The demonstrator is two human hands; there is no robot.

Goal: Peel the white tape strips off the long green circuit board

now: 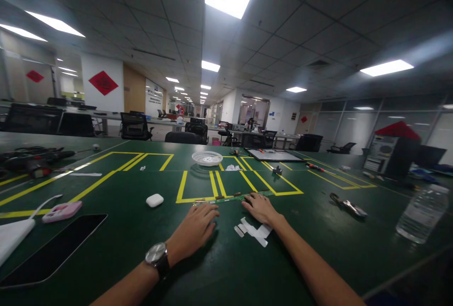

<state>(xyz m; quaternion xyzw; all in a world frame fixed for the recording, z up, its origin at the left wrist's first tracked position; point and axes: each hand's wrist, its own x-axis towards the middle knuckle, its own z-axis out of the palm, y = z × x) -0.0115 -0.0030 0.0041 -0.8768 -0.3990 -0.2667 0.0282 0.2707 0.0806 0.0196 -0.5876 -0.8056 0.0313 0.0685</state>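
Observation:
A long, thin green circuit board strip lies on the green table along a line of yellow tape. My left hand, with a watch on its wrist, is at the strip's left end. Its fingers are loosely bent and apart, and I see nothing held in them. Over the strip's right part rests my right hand, fingers stretched forward and fingertips on or right beside the strip. Whether either hand presses on the strip I cannot tell. White paper scraps lie just below my right palm, partly covered by the wrist.
A white earbud case, a pink object and a dark phone lie to the left. Ahead stands a white plastic basket. On the right are a metal tool, a water bottle and a computer tower.

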